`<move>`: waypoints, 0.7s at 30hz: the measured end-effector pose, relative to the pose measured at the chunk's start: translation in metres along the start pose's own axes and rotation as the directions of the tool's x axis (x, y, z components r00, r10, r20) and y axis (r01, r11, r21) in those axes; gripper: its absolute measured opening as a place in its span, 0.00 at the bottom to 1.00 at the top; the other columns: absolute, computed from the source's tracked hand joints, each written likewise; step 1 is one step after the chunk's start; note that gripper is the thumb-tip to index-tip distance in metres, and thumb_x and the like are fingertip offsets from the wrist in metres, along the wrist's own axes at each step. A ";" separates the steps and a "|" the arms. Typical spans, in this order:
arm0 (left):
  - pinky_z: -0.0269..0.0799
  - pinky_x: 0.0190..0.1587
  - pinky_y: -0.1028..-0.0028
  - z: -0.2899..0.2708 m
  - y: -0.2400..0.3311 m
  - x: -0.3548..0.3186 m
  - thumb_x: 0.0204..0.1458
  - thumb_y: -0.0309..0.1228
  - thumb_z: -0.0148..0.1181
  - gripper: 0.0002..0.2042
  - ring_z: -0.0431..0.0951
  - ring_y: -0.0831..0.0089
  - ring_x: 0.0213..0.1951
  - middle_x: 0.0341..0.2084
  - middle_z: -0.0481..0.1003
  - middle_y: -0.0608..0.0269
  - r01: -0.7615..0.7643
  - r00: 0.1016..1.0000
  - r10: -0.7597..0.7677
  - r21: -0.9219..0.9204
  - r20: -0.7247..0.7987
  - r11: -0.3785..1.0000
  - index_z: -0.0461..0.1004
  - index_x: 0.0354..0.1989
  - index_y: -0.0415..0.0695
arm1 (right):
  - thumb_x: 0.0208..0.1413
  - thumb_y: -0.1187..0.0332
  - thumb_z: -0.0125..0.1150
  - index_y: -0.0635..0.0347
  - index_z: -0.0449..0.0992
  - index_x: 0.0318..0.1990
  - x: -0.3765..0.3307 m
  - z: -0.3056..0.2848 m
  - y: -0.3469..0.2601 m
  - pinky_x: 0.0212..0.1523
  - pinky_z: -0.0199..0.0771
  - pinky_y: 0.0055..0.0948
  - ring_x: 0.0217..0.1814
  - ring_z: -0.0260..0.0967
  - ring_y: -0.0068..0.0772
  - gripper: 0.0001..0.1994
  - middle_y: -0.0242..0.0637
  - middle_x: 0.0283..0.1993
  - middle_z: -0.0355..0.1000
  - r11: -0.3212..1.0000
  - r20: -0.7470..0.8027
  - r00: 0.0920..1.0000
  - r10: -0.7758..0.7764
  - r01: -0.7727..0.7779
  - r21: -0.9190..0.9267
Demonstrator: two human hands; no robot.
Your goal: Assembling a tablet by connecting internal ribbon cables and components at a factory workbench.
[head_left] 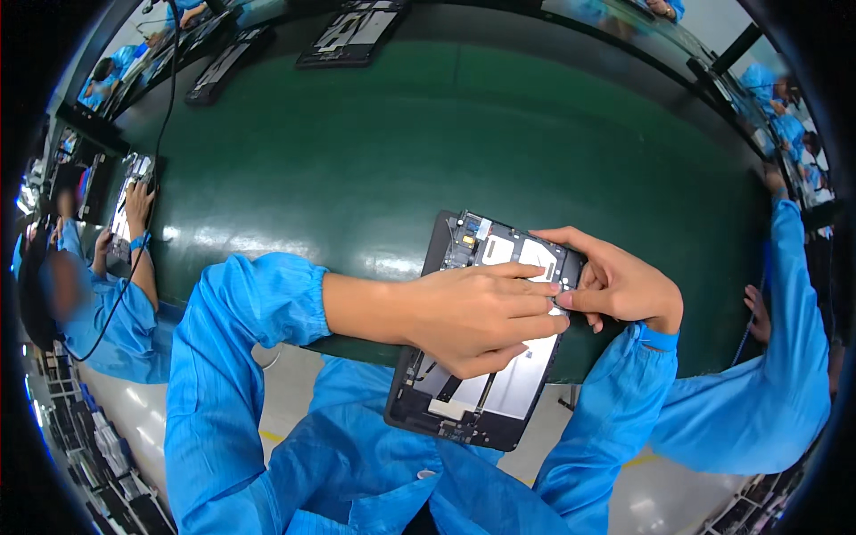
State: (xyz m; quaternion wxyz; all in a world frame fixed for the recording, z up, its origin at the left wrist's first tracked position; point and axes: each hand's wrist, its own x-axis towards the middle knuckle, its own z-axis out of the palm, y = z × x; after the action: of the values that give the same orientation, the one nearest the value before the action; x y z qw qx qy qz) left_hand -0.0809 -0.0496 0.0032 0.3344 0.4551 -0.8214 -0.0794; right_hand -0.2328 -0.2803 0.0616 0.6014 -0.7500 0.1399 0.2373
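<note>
An opened tablet (505, 392) with its back off lies tilted at the near edge of the green table, partly overhanging it. Pale battery panels, a dark frame and small circuit parts show inside. My left hand (477, 312) lies across its middle, palm down, fingers stretched toward the right edge. My right hand (624, 281) grips that edge: the thumb meets the left fingertips, the index finger reaches along the top corner, and the other fingers curl beneath. Whatever lies under the touching fingertips is hidden.
Two more opened tablets (352, 36) (227, 67) rest at the far side of the green table (535, 134). A black cable (160, 134) hangs at left. Co-workers sit close on both sides; the left one handles another device (120, 214). Racks of devices (107, 455) stand lower left.
</note>
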 end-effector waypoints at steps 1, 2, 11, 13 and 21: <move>0.72 0.76 0.46 0.002 0.000 0.000 0.54 0.29 0.69 0.25 0.83 0.47 0.62 0.55 0.82 0.42 -0.014 0.999 0.013 -0.009 -0.034 1.000 0.80 0.62 0.36 | 0.67 0.73 0.75 0.56 0.62 0.83 0.000 0.000 -0.001 0.21 0.69 0.21 0.21 0.75 0.17 0.40 0.31 0.28 0.80 1.000 -0.010 1.000 0.012 -0.012 -0.027; 0.72 0.76 0.46 0.003 0.000 -0.001 0.54 0.29 0.69 0.25 0.83 0.47 0.62 0.55 0.82 0.42 -0.012 0.999 0.011 -0.011 -0.038 1.000 0.80 0.62 0.36 | 0.67 0.73 0.75 0.56 0.63 0.82 0.000 0.001 -0.002 0.20 0.68 0.21 0.21 0.75 0.17 0.39 0.30 0.26 0.79 0.998 -0.020 1.000 0.023 -0.024 -0.054; 0.67 0.80 0.48 0.002 0.005 -0.006 0.60 0.38 0.66 0.22 0.78 0.47 0.68 0.54 0.81 0.44 -0.018 0.998 0.010 0.138 0.062 0.990 0.81 0.57 0.36 | 0.61 0.73 0.70 0.54 0.65 0.80 0.009 0.005 -0.010 0.20 0.68 0.23 0.20 0.74 0.18 0.39 0.30 0.25 0.78 0.992 -0.036 0.995 0.091 -0.094 -0.081; 0.68 0.79 0.49 0.003 0.005 -0.007 0.59 0.38 0.67 0.21 0.78 0.47 0.68 0.55 0.81 0.46 -0.012 0.999 0.005 0.125 0.054 0.992 0.81 0.56 0.36 | 0.63 0.73 0.71 0.53 0.64 0.81 0.009 0.007 0.001 0.21 0.70 0.23 0.21 0.76 0.19 0.39 0.31 0.26 0.78 0.993 -0.037 0.998 0.042 -0.045 -0.109; 0.69 0.79 0.50 0.006 0.004 -0.007 0.59 0.36 0.68 0.17 0.78 0.49 0.68 0.55 0.82 0.46 -0.005 0.999 0.000 0.127 0.041 0.992 0.82 0.51 0.37 | 0.70 0.71 0.71 0.48 0.58 0.85 0.004 0.003 0.002 0.26 0.78 0.24 0.26 0.80 0.23 0.39 0.34 0.29 0.80 0.996 0.032 0.999 0.010 -0.007 -0.091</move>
State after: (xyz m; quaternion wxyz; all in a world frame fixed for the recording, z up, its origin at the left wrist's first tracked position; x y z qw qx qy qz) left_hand -0.0849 -0.0425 -0.0034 0.2882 0.4726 -0.8320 -0.0358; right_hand -0.2305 -0.2772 0.0574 0.5679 -0.7720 0.1224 0.2577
